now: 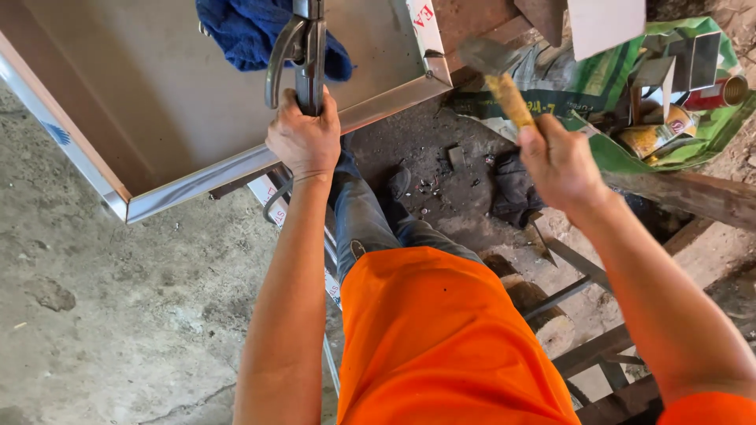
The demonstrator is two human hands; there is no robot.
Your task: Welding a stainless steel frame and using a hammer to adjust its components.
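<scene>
**Left hand clamps the tool to the panel edge, right hand lifts the hammer**

From my remote seat I read the view left to right. At far left lies the rough grey concrete floor. Above it sits the large flat beige panel framed in bright aluminium strip, its near edge tilted toward me, probably so the frame corner is within reach. A crumpled blue cloth rests on the panel's far part.

My left hand is wrapped tight around the dark metal tool with a curved lever handle, fingers pressed together on its shaft just where it crosses the aluminium edge; I judge it is braced there to hold the tool steady on the frame.

In the middle, my orange shirt and blue jeans fill the lower view.

To the right, my right hand is closed firmly on the yellowish wooden handle of 1 steel-headed hammer, raised clear of the panel corner, head blurred. Beyond it a green sack holds cans and metal offcuts, beside wooden beams.
</scene>
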